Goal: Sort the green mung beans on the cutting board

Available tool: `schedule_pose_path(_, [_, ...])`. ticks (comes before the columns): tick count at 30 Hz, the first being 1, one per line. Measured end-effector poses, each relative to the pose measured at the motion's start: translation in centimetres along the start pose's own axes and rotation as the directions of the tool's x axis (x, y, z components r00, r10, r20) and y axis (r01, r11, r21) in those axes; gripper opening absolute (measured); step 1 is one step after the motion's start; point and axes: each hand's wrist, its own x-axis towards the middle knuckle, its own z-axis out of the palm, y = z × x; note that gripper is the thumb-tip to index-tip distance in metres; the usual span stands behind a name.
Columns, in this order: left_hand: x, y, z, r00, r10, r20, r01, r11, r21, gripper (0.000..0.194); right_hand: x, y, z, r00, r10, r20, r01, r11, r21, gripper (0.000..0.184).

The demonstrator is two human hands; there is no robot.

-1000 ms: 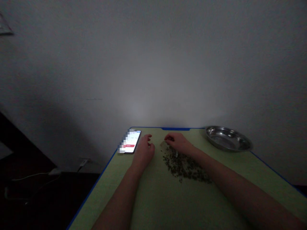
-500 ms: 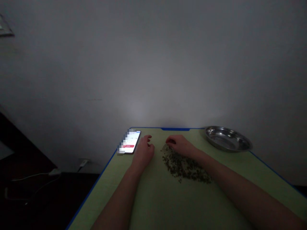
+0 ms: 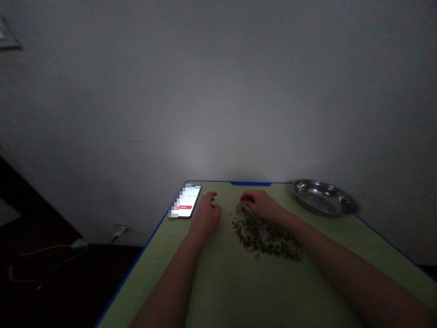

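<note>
A spread of small dark grains (image 3: 262, 237), perhaps seeds or peppercorns, lies loose on the light green tabletop (image 3: 221, 278). At its far edge, my right hand (image 3: 262, 205) is closed, fingertips pinching a small see-through thing (image 3: 240, 207), too dim to tell whether a bag or a cup. My palm hides part of it. To the left of the grains rests my left hand (image 3: 205, 215), its fingers loosely curved and apart, holding nothing. Just beside that hand lies a phone (image 3: 187, 202) with a lit screen.
A shallow steel bowl (image 3: 324, 198) stands at the table's back right corner, its inside bare metal where seen. The table's blue edge (image 3: 251, 183) meets a grey wall (image 3: 218, 91). White cables (image 3: 80, 243) lie at lower left, beyond the table.
My right hand has shifted slightly right and up with the see-through thing. My left hand stays almost where it was.
</note>
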Motion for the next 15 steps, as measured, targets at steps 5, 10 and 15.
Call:
schedule_pose_path(5, [0.1,-0.1,0.0,1.0,-0.002,0.002,0.002,1.0,-0.013,0.039,0.5,-0.5,0.5,1.0,0.012,-0.028,-0.012,1.0,0.008,0.017])
schedule_pose_path(10, [0.1,-0.4,-0.1,0.999,0.022,-0.045,-0.022,1.0,-0.011,0.038,2.3,-1.2,1.8,0.998,0.03,-0.058,-0.029,0.999,0.014,0.019])
schedule_pose_path(15, [0.3,-0.3,-0.3,0.998,0.008,-0.068,-0.008,1.0,0.002,0.036,4.0,-1.3,2.9,0.996,0.061,-0.072,-0.06,0.998,0.023,0.023])
